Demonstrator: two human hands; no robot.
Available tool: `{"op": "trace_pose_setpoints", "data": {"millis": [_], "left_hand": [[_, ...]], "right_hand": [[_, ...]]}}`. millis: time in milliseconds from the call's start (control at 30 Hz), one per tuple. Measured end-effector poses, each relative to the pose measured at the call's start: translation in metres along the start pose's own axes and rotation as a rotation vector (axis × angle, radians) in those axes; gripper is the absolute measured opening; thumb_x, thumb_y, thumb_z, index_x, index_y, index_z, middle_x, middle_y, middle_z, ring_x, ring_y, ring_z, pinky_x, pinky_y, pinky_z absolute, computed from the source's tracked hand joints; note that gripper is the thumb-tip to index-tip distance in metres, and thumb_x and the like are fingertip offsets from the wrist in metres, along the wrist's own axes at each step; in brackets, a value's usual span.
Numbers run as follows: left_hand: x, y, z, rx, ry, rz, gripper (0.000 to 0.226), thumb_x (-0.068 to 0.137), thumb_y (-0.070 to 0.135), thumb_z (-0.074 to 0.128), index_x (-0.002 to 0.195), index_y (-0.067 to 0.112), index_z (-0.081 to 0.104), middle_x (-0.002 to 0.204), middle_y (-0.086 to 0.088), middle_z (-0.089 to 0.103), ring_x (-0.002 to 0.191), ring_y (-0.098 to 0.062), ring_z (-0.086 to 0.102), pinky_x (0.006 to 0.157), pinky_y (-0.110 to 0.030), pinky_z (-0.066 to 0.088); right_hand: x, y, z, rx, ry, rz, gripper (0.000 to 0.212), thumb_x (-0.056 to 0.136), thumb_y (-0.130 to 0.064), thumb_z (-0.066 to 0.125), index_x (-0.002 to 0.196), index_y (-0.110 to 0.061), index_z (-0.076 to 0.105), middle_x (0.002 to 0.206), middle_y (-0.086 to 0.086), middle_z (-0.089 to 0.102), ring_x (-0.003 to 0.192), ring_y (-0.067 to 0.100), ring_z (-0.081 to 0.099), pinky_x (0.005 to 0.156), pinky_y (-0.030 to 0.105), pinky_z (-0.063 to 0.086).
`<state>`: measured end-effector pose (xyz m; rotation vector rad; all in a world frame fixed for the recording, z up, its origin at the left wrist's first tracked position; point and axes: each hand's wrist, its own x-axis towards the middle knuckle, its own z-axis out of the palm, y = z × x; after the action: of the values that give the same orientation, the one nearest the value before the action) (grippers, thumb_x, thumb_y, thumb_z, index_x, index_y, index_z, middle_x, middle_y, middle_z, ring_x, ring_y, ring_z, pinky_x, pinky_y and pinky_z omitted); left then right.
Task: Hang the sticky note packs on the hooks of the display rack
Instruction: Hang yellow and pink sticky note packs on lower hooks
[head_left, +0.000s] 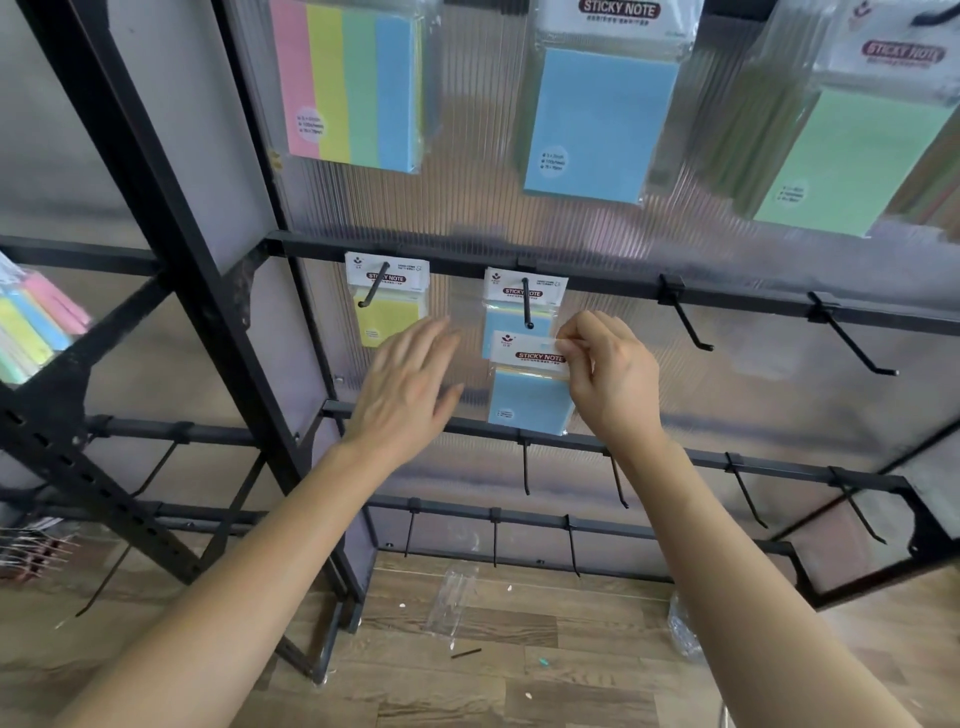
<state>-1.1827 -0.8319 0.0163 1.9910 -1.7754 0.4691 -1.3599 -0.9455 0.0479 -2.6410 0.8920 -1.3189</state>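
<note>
Presently, item one: blue sticky note pack, in a clear film sleeve with a white header card.
- **Location:** mid-frame, just below the tip of a black hook, at its 6 o'clock. It overlaps a second blue pack that hangs there.
- **Handling, by judgement:** light. The paper block is stiff, the film slick and easily creased, and the thin header liable to tear at the hang hole. It is best taken at the header's edge, beside the hole.
- **Right hand:** thumb and fingertips pinch the header's 3 o'clock end.
- **Left hand:** open, fingers spread, holding nothing, at the pack's 9 o'clock and apart from it.
- **Nearby:** a yellow pack hangs at 10 o'clock, and two bare hooks stand at 2 o'clock.
- **Not legible:** the held pack's hang hole is either hidden behind the fingers or too faint to see. The left hand is blurred. The larger packs at 12 o'clock are cut off by the frame's top.
</note>
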Motion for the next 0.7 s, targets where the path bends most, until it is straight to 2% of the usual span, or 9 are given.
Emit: {"op": "trace_pose_setpoints", "data": {"millis": [200,433,700], "left_hand": [[0.008,-0.001,-0.016,-0.004,0.064,0.014,0.049,0.089,0.030,0.038,0.131,0.004,0.044,0.136,-0.017,0.044,0.126,-0.032,0.039,0.104,-0.047,0.032],[0.004,-0.005,-0.021,-0.014,0.060,-0.036,0.049,0.090,0.030,0.038,0.131,0.004,0.045,0.136,-0.017,0.044,0.126,-0.032,0.039,0.104,-0.047,0.032],[0.003,-0.009,-0.021,-0.015,0.074,-0.061,0.046,0.089,0.025,0.044,0.130,0.004,0.045,0.136,-0.018,0.044,0.124,-0.033,0.041,0.103,-0.046,0.032]], "right_hand": [[0.011,-0.005,-0.003,-0.025,-0.041,0.039,0.009,0.086,-0.010,0.053,0.078,-0.008,0.055,0.075,0.005,0.060,0.067,0.025,0.053,0.053,0.027,0.031],[0.023,-0.012,0.004,-0.054,-0.148,0.156,0.012,0.093,-0.014,0.049,0.091,-0.008,0.059,0.091,0.005,0.063,0.088,0.022,0.053,0.062,0.028,0.028],[0.032,0.000,0.020,-0.073,-0.181,0.245,0.017,0.094,-0.020,0.049,0.096,-0.009,0.061,0.096,0.005,0.064,0.091,0.020,0.054,0.062,0.026,0.028]]}}
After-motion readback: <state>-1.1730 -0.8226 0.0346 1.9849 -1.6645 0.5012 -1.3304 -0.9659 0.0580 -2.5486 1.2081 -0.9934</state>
